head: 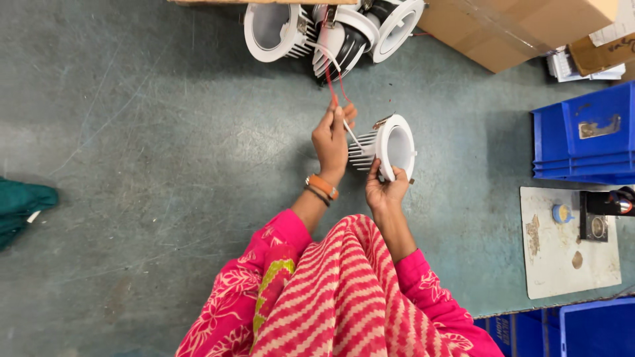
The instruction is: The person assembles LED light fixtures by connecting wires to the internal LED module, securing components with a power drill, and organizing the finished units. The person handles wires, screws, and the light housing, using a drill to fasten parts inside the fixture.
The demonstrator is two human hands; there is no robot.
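Observation:
My right hand (385, 190) grips the rim of a white round downlight (391, 146) with a finned metal heat sink on its back. It lies on its side just above the grey-green floor. My left hand (333, 137) pinches the lamp's thin wires (336, 80), red and white, between fingers and thumb. The wires run up from my left hand toward the lamps at the top. An orange bracelet sits on my left wrist.
Three more white downlights (334, 30) lie clustered at the top centre. Cardboard boxes (522, 30) stand top right, blue plastic bins (585, 135) at the right and bottom right. A stained white board (562, 261) holds small tools. Green cloth (20, 205) lies far left.

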